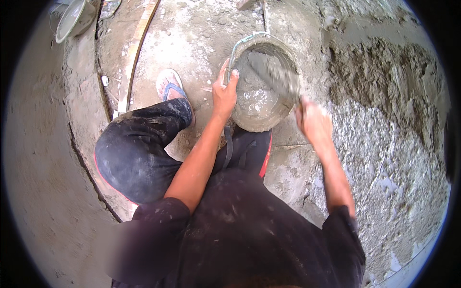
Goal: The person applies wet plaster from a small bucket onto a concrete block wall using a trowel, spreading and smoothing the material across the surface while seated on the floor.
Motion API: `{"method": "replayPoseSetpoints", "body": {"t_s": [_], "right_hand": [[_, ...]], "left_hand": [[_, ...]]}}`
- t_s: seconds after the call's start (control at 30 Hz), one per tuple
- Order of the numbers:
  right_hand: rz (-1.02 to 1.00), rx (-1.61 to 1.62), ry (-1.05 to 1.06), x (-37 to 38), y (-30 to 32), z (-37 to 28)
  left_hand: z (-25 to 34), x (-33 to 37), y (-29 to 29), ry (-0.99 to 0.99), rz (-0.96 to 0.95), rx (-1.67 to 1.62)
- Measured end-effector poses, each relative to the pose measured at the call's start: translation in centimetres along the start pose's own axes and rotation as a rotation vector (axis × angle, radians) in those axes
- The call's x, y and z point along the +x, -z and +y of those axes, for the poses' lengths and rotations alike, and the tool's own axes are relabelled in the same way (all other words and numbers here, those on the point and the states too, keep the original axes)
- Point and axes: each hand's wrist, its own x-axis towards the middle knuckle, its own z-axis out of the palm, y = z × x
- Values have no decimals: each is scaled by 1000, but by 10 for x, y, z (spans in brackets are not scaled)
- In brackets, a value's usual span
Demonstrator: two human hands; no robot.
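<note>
Bucket [263, 103] part-filled with wet mortar | left hand [224, 93] fingers grip rim | right hand [312, 120] fingers hold trowel [273, 72], blurred, scooping | mortar heap [384, 81] remains on floor

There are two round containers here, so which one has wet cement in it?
The bucket in front of the person, gripped at its rim by the left hand. The pan at the far upper left lies apart, its contents not visible.

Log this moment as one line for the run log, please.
left hand grips bucket rim | right hand holds trowel in wet mortar | crouched on concrete floor
</note>
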Motion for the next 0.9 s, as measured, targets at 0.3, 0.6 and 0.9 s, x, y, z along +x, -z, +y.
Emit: {"method": "replayPoseSetpoints", "body": {"t_s": [0.3,0.6,0.9], "right_hand": [[-181,12,279,78,-94,0],[-374,854,28,13,-134,-30],[-407,995,-228,-7,-60,-2]], "left_hand": [[5,-9,0,120,15,11],[-13,-12,-2,83,28,-40],[6,2,-9,71,83,-33]]}}
